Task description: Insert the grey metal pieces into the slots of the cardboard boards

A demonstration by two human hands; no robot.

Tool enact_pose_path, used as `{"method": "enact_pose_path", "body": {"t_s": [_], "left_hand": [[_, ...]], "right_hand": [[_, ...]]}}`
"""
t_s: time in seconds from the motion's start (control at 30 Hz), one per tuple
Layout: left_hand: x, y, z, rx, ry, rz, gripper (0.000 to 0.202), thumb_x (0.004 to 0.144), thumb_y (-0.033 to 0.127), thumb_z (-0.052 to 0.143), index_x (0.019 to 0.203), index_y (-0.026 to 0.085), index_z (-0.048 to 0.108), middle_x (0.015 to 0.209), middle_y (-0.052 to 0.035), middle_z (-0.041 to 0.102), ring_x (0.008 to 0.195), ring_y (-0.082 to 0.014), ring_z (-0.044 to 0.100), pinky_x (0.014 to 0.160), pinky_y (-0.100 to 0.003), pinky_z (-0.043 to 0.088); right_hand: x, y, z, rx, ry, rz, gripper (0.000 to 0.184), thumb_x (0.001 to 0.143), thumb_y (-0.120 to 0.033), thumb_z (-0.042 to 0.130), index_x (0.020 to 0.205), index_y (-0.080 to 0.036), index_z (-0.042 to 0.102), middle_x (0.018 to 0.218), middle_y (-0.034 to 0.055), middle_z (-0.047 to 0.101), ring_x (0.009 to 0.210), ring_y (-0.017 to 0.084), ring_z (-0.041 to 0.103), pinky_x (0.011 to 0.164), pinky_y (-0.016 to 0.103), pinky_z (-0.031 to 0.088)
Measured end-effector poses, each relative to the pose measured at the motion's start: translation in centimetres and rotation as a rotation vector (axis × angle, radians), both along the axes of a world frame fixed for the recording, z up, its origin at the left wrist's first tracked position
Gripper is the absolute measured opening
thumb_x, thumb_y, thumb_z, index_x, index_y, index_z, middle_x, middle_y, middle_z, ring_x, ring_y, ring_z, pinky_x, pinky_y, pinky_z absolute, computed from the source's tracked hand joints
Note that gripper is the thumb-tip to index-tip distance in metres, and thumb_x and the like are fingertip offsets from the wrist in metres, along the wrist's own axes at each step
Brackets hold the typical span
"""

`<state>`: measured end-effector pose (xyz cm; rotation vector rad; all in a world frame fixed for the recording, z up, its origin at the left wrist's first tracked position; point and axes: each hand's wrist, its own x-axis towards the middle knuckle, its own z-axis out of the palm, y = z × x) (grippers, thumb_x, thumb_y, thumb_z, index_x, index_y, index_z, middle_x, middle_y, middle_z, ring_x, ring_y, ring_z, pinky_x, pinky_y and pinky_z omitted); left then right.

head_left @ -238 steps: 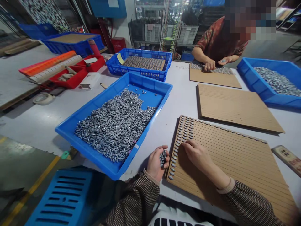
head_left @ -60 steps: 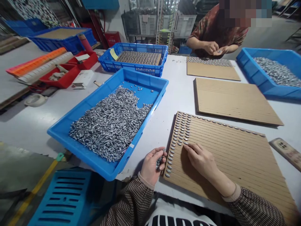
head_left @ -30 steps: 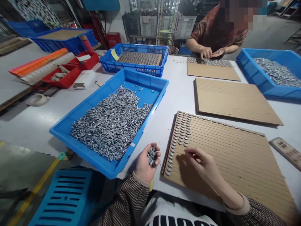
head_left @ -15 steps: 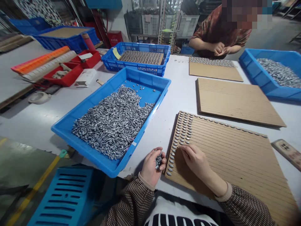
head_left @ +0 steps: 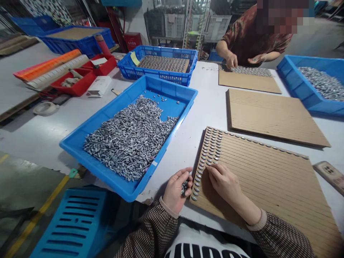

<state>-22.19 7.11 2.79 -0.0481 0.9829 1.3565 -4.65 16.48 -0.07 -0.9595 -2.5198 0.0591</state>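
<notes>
My left hand (head_left: 176, 189) is cupped shut on a small heap of silver oval metal pieces (head_left: 184, 186), just off the left edge of a grooved brown board (head_left: 268, 182). My right hand (head_left: 223, 180) rests on that board with its fingers pinched together at the left-hand grooves, beside several rows of pieces (head_left: 211, 148) laid in the slots. What the fingertips hold is too small to see. A blue tray (head_left: 107, 123) heaped with the same silver pieces (head_left: 131, 138) stands to the left.
A second grooved board (head_left: 271, 118) lies behind mine. Across the table another person's hands (head_left: 231, 61) work on a third board (head_left: 248, 80). More blue trays (head_left: 295, 89) and a blue basket (head_left: 161, 66) stand around; red bins (head_left: 77, 84) at left, a blue crate (head_left: 72, 222) below the table edge.
My left hand has closed tighter over the pieces and moved nearer the board's edge. My right hand has come back down to the left grooves. The other person's hands have dropped to their board.
</notes>
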Motion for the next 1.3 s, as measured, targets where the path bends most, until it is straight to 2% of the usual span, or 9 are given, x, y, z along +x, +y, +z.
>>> {"method": "enact_pose_path", "body": {"t_s": [0.17, 0.37, 0.47, 0.57, 0.87, 1.07, 1.17, 1.23, 1.3], "left_hand": [[0.2, -0.3, -0.4, 0.023, 0.021, -0.006, 0.031, 0.074, 0.029, 0.074, 0.096, 0.016, 0.056, 0.075, 0.0005, 0.052, 0.058, -0.0050, 0.046, 0.042, -0.014, 0.026], [0.6, -0.1, 0.3, 0.039, 0.046, -0.046, 0.032, 0.072, 0.033, 0.076, 0.082, 0.017, 0.051, 0.070, 0.0007, 0.055, 0.056, -0.0050, 0.046, 0.042, -0.014, 0.026], [1.1, 0.1, 0.8, 0.046, 0.076, -0.059, 0.033, 0.071, 0.034, 0.077, 0.081, 0.016, 0.052, 0.067, 0.0013, 0.055, 0.054, -0.0049, 0.045, 0.041, -0.014, 0.025], [1.5, 0.2, 1.0, 0.050, 0.128, -0.050, 0.035, 0.070, 0.037, 0.078, 0.081, 0.017, 0.052, 0.063, 0.0024, 0.054, 0.051, -0.0048, 0.044, 0.039, -0.014, 0.024], [1.5, -0.1, 0.4, 0.051, 0.023, -0.149, 0.038, 0.071, 0.043, 0.076, 0.078, 0.016, 0.051, 0.065, 0.0034, 0.050, 0.050, -0.0032, 0.040, 0.037, -0.012, 0.020], [1.0, 0.2, 1.4, 0.010, -0.023, -0.157, 0.027, 0.083, 0.040, 0.063, 0.082, 0.014, 0.057, 0.070, -0.0007, 0.054, 0.051, -0.0057, 0.047, 0.034, -0.013, 0.023], [-0.5, 0.8, 1.7, -0.044, -0.125, -0.014, 0.017, 0.087, 0.030, 0.056, 0.084, 0.013, 0.057, 0.074, -0.0026, 0.057, 0.052, -0.0053, 0.049, 0.036, -0.012, 0.028], [-1.3, 1.2, 1.6, -0.102, -0.158, 0.148, 0.012, 0.087, 0.025, 0.053, 0.090, 0.014, 0.057, 0.077, -0.0028, 0.058, 0.055, -0.0060, 0.052, 0.040, -0.013, 0.034], [-1.7, 1.3, 1.3, -0.143, -0.162, 0.206, 0.014, 0.088, 0.024, 0.051, 0.096, 0.014, 0.057, 0.077, -0.0031, 0.058, 0.056, -0.0074, 0.054, 0.041, -0.014, 0.037]], "right_hand": [[-0.2, -0.4, 1.0, -0.100, 0.085, -0.004, 0.019, 0.093, -0.016, 0.048, 0.099, -0.020, 0.065, 0.093, 0.0073, 0.067, 0.086, 0.019, 0.062, 0.073, 0.029, 0.048], [-1.7, -2.2, 4.0, -0.659, 0.416, 0.073, 0.015, 0.093, -0.028, 0.052, 0.100, -0.022, 0.064, 0.088, 0.0053, 0.067, 0.071, 0.015, 0.061, 0.058, 0.026, 0.049], [-2.5, -3.0, 4.9, -0.811, 0.503, 0.064, 0.017, 0.092, -0.031, 0.055, 0.098, -0.022, 0.067, 0.090, 0.0053, 0.069, 0.076, 0.016, 0.063, 0.062, 0.026, 0.050], [-2.8, -3.6, 5.1, -0.880, 0.555, 0.054, 0.020, 0.091, -0.033, 0.056, 0.100, -0.022, 0.069, 0.093, 0.0065, 0.069, 0.082, 0.018, 0.065, 0.066, 0.027, 0.053], [-2.8, -4.2, 5.3, -0.847, 0.551, 0.076, 0.015, 0.091, -0.030, 0.056, 0.098, -0.022, 0.067, 0.086, 0.0047, 0.068, 0.075, 0.015, 0.063, 0.065, 0.026, 0.051], [-1.3, -3.5, 5.0, -0.858, 0.555, 0.014, 0.016, 0.090, -0.030, 0.055, 0.093, -0.021, 0.068, 0.089, 0.0056, 0.070, 0.079, 0.017, 0.065, 0.067, 0.028, 0.053], [0.8, -2.6, 3.9, -0.746, 0.538, -0.062, 0.016, 0.090, -0.029, 0.055, 0.098, -0.022, 0.066, 0.093, 0.0058, 0.070, 0.080, 0.018, 0.065, 0.068, 0.029, 0.054], [2.1, -1.8, 2.8, -0.586, 0.471, -0.083, 0.015, 0.090, -0.027, 0.055, 0.100, -0.022, 0.066, 0.094, 0.0057, 0.069, 0.078, 0.017, 0.065, 0.067, 0.029, 0.053], [2.9, -1.1, 1.6, -0.416, 0.389, -0.059, 0.015, 0.091, -0.022, 0.052, 0.098, -0.022, 0.066, 0.093, 0.0058, 0.069, 0.078, 0.016, 0.064, 0.068, 0.029, 0.053]]}}
